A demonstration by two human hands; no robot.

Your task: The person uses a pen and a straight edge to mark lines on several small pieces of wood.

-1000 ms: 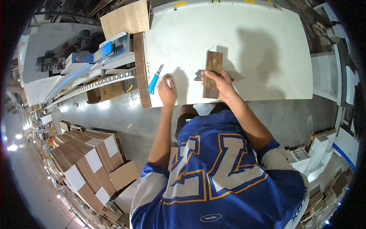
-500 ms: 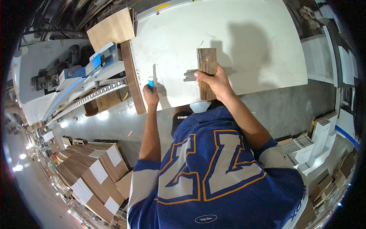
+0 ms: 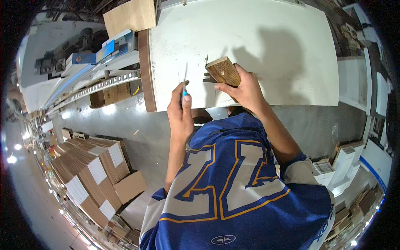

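Note:
My left hand (image 3: 180, 112) is closed around the blue handle of a thin-bladed knife (image 3: 185, 92), its narrow grey blade pointing away from me. To the right, my right hand (image 3: 250, 91) grips a short brown wood block (image 3: 226, 71) with a rough, dark grain. The block is tilted, showing its end, and the thumb lies along its near side. A dark grey slotted piece (image 3: 208, 78) shows at the block's left, partly hidden behind it. Blade and block are apart, both over the white tabletop (image 3: 300, 83).
A brown edge strip (image 3: 146, 71) runs down the table's left side, with a plywood panel (image 3: 130, 17) beyond. Left of it stands a machine with a blue-edged rail (image 3: 73, 91). Stacked cardboard (image 3: 85, 166) sits on the floor behind left; white panels (image 3: 348, 166) stand at the right.
My left hand has come right and turned, bringing the blade upright into view near the block. My right hand has tipped the block from lying lengthwise to a slant.

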